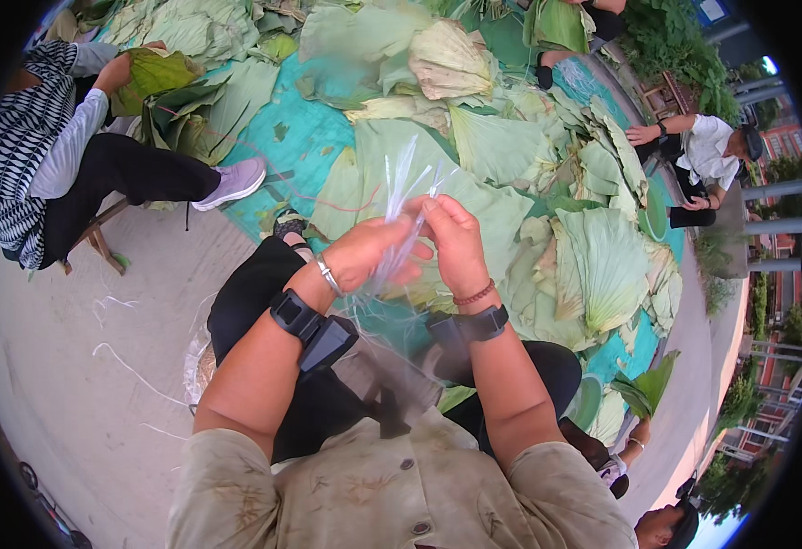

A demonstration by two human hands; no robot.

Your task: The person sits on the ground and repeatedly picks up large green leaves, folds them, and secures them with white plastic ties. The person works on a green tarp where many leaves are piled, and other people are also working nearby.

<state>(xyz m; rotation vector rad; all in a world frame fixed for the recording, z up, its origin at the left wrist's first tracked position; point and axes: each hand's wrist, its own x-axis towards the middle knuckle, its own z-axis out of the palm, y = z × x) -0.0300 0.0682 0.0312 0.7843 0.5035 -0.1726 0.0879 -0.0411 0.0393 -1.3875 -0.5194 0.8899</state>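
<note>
A bundle of translucent plastic strips [399,185] stands up between my hands, its cut ends fanning out at the top. My left hand [373,250] is wrapped around the middle of the bundle. With thumb and forefinger, my right hand [452,233] pinches strands close beside it. Thin loose tails [401,343] of the strips trail down toward my lap and blur there. Beyond my hands lies a large flattened dried lotus leaf [415,158] on a heap of similar leaves. A red string [291,178] runs across the leaves toward my hands.
A teal ground sheet [305,130] lies under the leaves. At left, a seated person [51,158] handles leaves, one shoe [233,184] on the sheet. More people sit at right, including one in a white shirt [709,151]. Green basins [655,213] stand by the heap. White strands [137,374] lie on concrete.
</note>
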